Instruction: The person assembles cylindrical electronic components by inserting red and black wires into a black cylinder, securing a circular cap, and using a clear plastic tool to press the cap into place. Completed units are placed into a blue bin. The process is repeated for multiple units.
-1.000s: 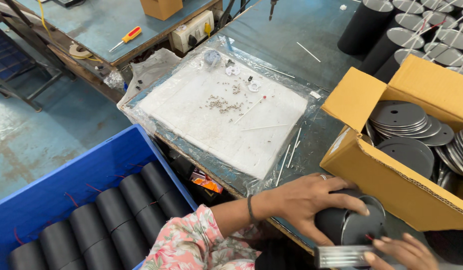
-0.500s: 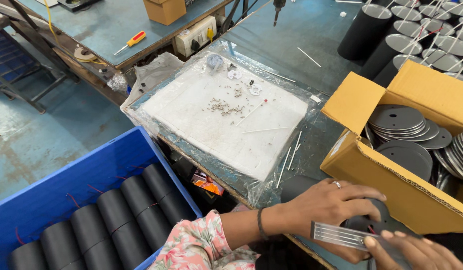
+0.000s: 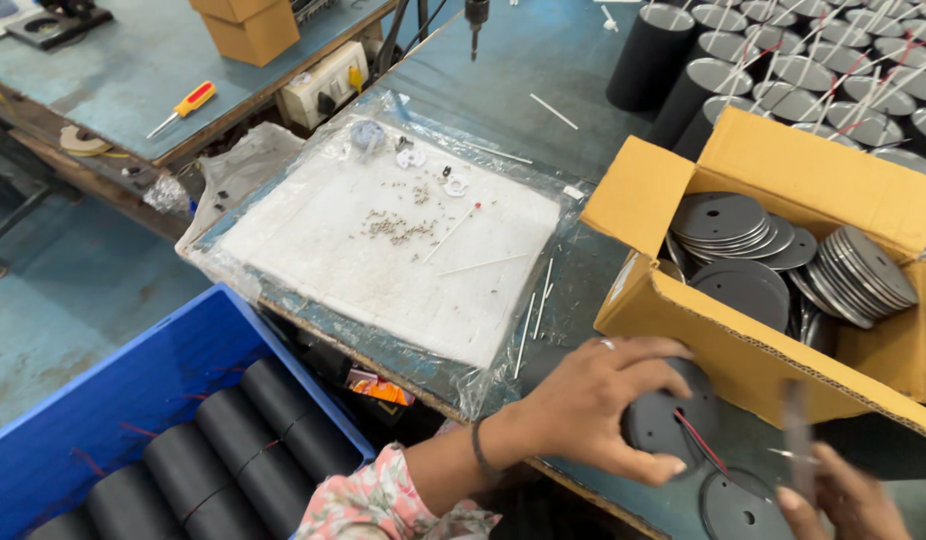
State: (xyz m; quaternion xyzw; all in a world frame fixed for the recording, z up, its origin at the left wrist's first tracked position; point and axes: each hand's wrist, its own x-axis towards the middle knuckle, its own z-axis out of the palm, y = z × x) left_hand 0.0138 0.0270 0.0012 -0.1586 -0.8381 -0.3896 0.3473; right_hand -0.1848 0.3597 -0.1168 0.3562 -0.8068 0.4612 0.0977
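My left hand (image 3: 595,405) grips a black cylinder (image 3: 671,420) from above at the table's near edge; thin red and black wires cross its flat end. My right hand (image 3: 845,497) is low at the right, holding a thin metal strip (image 3: 795,438), blurred by motion. A loose black disc (image 3: 745,508) lies on the table between the two hands. Just behind them stands an open cardboard box (image 3: 743,345) filled with several stacked black metal discs (image 3: 721,220).
A plastic-wrapped white pad (image 3: 313,250) with small screws and thin rods covers the table's middle. A blue bin (image 3: 113,390) of black cylinders sits below left. More black cylinders (image 3: 703,80) stand at the back right. A screwdriver (image 3: 183,108) lies on the far bench.
My left hand has shifted with the cylinder and its wired end now faces up. The metal strip in my right hand went from lying flat to standing upright further right.
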